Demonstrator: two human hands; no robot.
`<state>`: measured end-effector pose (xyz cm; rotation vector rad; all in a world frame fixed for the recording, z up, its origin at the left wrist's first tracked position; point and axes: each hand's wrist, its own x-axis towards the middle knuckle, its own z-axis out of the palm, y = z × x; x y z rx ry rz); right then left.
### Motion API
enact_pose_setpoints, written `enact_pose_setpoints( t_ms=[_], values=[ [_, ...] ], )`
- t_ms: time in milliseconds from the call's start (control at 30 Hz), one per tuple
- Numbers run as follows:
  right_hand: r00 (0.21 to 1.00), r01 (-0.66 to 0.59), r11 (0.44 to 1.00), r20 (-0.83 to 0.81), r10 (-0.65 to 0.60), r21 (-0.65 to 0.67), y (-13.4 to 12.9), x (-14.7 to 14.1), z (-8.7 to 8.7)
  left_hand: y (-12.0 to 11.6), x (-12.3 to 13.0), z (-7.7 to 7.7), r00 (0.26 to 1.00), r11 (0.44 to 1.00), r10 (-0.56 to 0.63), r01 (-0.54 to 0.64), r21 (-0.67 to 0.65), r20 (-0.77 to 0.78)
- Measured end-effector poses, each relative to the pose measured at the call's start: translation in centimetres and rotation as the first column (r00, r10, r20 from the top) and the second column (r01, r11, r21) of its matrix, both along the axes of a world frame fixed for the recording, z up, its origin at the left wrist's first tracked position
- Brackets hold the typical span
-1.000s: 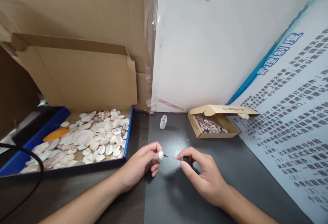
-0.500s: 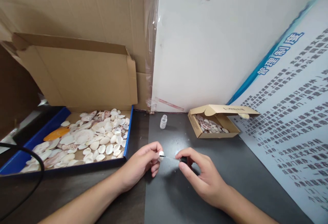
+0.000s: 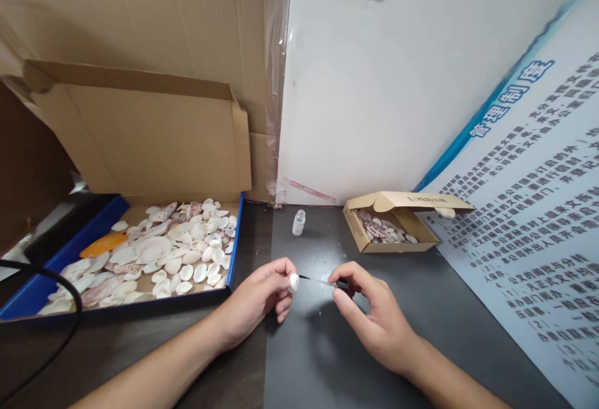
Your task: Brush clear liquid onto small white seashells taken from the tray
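Between thumb and fingers, my left hand (image 3: 262, 293) pinches a small white seashell (image 3: 294, 282) over the dark table. My right hand (image 3: 372, 315) grips the black cap of a small applicator brush (image 3: 316, 280). Its thin stem points left, and the dark tip is at the shell's right edge; whether it touches I cannot tell. Behind the hands stands a small clear glass bottle (image 3: 298, 224) with a pale label and no cap on it.
To the left lies a blue-edged cardboard box (image 3: 238, 228), lid raised, full of shells (image 3: 182, 240). A smaller cardboard box (image 3: 402, 247) with patterned shells sits at the back right. A black cable (image 3: 77, 309) loops at far left; a printed poster (image 3: 524, 222) leans right.
My right hand has shifted slightly up and to the right with the brush. The brush tip has moved from across the shell to its right edge. My left hand is nearly still.
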<state>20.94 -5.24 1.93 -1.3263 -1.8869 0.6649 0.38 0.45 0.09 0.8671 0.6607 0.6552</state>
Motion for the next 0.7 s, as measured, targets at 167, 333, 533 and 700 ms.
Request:
enact_pose_setpoints(
  t_ms=[167, 333, 533, 700],
  values=[
    [0.999, -0.025, 0.998, 0.023, 0.026, -0.058, -0.04, -0.05, -0.04, -0.05, 0.01, 0.05, 1.000, 1.000, -0.003, 0.003, 0.007, -0.001],
    [1.000, -0.014, 1.000, -0.015, 0.014, -0.024, 0.03, -0.08, -0.12, -0.04, -0.06, 0.03, 1.000, 1.000, -0.009, 0.009, 0.011, 0.001],
    [0.998, -0.027, 0.997, 0.050, 0.030, -0.076, 0.19, -0.15, 0.10, -0.04, 0.03, 0.08, 1.000, 1.000, -0.002, 0.002, 0.017, -0.011],
    [0.999, -0.046, 0.999, 0.014, 0.046, -0.013, 0.03, -0.16, 0.18, -0.04, 0.10, 0.05, 1.000, 1.000, 0.003, -0.003, 0.019, -0.005]
  ],
)
